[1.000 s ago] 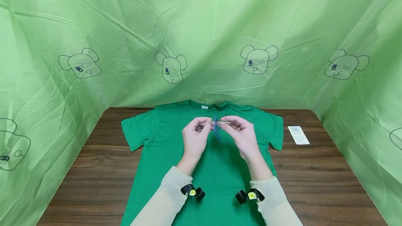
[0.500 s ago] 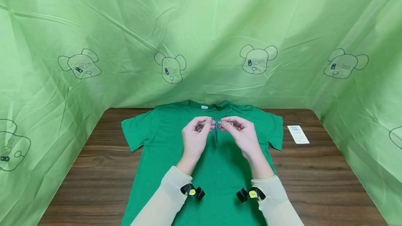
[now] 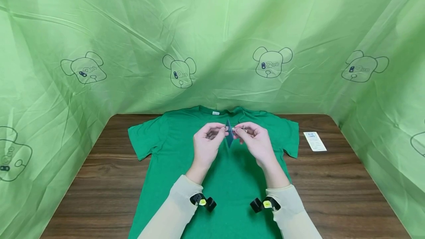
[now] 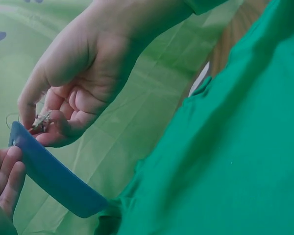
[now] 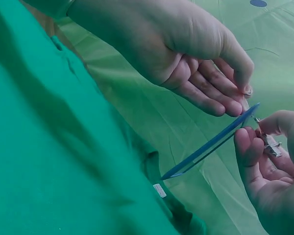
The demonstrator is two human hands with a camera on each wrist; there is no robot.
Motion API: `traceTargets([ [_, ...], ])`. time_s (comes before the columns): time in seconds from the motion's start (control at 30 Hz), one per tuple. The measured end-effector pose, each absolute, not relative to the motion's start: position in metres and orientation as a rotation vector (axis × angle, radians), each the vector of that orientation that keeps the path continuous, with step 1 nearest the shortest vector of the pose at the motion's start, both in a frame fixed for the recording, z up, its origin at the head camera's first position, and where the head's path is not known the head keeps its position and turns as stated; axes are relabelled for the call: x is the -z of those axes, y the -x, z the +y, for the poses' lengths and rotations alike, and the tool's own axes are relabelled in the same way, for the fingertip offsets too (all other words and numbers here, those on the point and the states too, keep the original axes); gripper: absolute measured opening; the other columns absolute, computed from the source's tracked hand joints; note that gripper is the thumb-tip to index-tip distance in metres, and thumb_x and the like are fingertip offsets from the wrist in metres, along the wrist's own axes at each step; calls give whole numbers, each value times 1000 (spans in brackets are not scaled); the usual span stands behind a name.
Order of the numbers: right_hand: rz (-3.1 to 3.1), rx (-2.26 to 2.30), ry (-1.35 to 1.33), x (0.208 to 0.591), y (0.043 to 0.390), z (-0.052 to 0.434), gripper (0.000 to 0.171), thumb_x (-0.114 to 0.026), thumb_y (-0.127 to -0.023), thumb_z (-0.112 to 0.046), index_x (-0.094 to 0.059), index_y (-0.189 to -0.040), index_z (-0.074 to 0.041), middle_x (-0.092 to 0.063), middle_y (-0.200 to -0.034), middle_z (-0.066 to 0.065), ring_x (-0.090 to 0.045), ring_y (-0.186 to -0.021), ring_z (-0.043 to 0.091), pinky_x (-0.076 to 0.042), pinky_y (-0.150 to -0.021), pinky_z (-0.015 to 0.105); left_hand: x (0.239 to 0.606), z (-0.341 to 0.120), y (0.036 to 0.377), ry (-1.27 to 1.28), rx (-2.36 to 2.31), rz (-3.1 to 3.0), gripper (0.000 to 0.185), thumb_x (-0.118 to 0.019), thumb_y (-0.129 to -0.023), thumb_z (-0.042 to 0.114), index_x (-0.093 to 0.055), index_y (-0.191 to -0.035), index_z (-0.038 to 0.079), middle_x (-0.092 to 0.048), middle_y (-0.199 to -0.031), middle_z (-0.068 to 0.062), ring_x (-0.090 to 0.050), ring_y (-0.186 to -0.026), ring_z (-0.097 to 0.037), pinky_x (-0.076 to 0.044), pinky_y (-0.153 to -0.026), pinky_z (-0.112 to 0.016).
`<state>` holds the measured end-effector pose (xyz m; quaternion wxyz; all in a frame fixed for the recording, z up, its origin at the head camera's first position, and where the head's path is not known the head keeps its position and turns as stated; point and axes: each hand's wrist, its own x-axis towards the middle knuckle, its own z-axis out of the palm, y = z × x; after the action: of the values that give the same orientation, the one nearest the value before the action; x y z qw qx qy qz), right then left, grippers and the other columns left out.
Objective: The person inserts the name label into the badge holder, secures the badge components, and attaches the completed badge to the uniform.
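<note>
Both hands are raised over the chest of a green T-shirt (image 3: 229, 165) that lies spread flat on the dark wooden counter (image 3: 332, 187), and between them they hold a thin blue plastic tag (image 3: 228, 137).

The left hand (image 3: 206, 146) pinches the tag's upper end: its grip is clamped on the tag, thumb and forefinger closed at the top edge, the other fingers loosely curled below. In the right wrist view the tag (image 5: 210, 144) shows edge-on as a long narrow blue strip running from the left hand's fingertips (image 5: 235, 105) down toward the shirt's collar.

The right hand (image 3: 255, 143) has its grip clamped on a small metal clip (image 3: 241, 129), pinched between thumb and fingers just beside the tag's upper end. The left wrist view shows the clip (image 4: 40, 121) tucked inside the curled fingers, right at the corner of the tag (image 4: 54, 178); whether metal touches plastic there cannot be told.

Compared with half a second ago, the tag has turned: then it hung as a thin, nearly vertical line between the hands, and now it is tilted so that more of its blue face shows to the head camera. The hands have stayed in almost the same place over the shirt, close together, and the clip remains in the right hand.

A white printed card (image 3: 314, 141) lies on the counter, well apart to the right of the shirt's sleeve.
</note>
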<state>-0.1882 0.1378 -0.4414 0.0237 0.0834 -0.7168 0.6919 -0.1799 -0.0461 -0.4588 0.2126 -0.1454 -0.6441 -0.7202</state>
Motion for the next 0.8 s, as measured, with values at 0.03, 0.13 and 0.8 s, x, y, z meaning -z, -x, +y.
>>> traceTargets([
  [0.03, -2222, -2140, -251, 442, 189, 138, 18, -75, -106, -14, -78, -114, 2, -80, -93, 12, -76, -82, 20, -62, -73, 39, 459, -46, 180, 414, 2015, -1780, 8, -75, -103, 3, -78, -109, -2, -81, -101, -17, -80, -87, -38, -66, -83, -33],
  [0.13, -2220, -2146, -253, 442, 189, 138, 17, -75, -106, -13, -78, -113, 2, -80, -93, 12, -76, -83, 22, -62, -73, 40, 459, -46, 180, 441, 2054, -1753, 8, -75, -103, 1, -77, -108, -4, -80, -101, -21, -80, -86, -37, -66, -84, -34],
  [0.8, -2209, -2168, -267, 438, 189, 144, 21, -72, -107, -13, -75, -112, 8, -81, -95, 15, -79, -87, 26, -63, -74, 36, 463, -63, 191, 667, 1914, -2157, 46, -82, -96, 9, -61, -137, 4, -68, -136, -12, -66, -122, -30, -58, -97, -49],
])
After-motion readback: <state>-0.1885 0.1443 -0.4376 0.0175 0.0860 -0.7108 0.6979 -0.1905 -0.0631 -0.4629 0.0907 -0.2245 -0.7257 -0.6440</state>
